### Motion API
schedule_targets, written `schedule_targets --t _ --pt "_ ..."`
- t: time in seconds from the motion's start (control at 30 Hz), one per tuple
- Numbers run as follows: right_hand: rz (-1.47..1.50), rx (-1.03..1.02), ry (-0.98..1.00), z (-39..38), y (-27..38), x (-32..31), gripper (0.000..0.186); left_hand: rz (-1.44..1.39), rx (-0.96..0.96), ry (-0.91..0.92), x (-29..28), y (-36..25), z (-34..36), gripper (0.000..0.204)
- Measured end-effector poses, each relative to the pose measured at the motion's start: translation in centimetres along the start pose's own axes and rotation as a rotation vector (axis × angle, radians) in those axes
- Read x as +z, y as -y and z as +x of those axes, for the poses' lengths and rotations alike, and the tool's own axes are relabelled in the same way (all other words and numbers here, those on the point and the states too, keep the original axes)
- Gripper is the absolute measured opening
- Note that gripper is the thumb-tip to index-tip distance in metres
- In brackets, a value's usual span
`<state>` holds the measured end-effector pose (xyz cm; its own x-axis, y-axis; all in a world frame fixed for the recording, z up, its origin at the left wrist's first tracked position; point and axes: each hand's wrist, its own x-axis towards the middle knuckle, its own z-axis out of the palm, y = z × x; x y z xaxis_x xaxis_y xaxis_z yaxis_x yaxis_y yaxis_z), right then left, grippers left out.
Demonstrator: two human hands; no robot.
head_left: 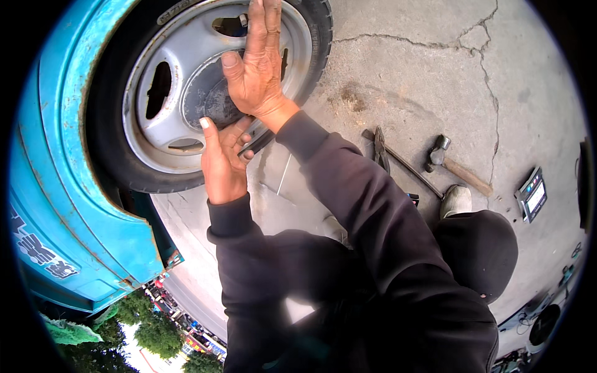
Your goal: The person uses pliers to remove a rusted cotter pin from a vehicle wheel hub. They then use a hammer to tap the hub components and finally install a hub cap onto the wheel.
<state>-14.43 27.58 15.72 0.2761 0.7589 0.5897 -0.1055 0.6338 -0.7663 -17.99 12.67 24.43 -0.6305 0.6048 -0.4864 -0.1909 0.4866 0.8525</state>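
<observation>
A wheel with a silver rim (175, 121) and a black tyre (106, 133) is mounted under the fender of a turquoise vehicle. My right hand (256, 74) is stretched flat in front of the rim and its dark round centre (208, 93), thumb apart, nothing in it. Just below, my left hand (224, 158) stands with its thumb raised and its fingers loosely bent, close to my right wrist. A dark edge shows beside the left fingertips; whether it is tyre or a separate piece cannot be made out.
On the cracked concrete (398, 81) to the right lie pliers (380, 152), a long metal bar (413, 171) and a hammer with a wooden handle (463, 171). A small device with a screen (533, 194) lies farther right. The turquoise body panel (81, 205) borders the left side.
</observation>
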Motion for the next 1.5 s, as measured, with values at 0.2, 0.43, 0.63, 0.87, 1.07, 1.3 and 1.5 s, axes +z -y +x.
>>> schedule_targets --t 0.2,0.43,0.63,0.87,1.07,1.3,1.5 --pt "-0.38 0.439 0.292 -8.9 -0.3 -13.8 0.059 0.052 0.027 -0.013 -0.4 0.7 -0.7 0.08" --pt "-1.182 0.394 0.563 -13.0 -0.8 -30.9 0.06 0.455 0.192 -0.168 0.3 2.0 -0.4 0.051" --pt "-1.269 0.437 0.497 -12.9 -0.8 -42.0 0.053 0.682 0.694 -0.246 1.2 2.2 -0.8 0.03" --pt "-1.526 0.617 0.551 -12.4 1.4 -45.7 0.045 1.074 1.102 -0.382 1.1 0.0 -1.1 0.046" --pt "-1.671 0.709 0.771 -10.5 2.0 -46.4 0.021 1.198 1.15 -0.515 1.7 -0.1 -0.3 0.063" --pt "-1.501 0.413 0.887 -5.5 0.7 -46.9 0.016 1.317 1.24 -0.529 1.8 0.1 -0.9 0.072" --pt "-0.687 0.902 0.367 -3.5 1.8 -33.6 0.052 1.382 1.288 -0.532 1.4 0.4 -0.2 0.075"
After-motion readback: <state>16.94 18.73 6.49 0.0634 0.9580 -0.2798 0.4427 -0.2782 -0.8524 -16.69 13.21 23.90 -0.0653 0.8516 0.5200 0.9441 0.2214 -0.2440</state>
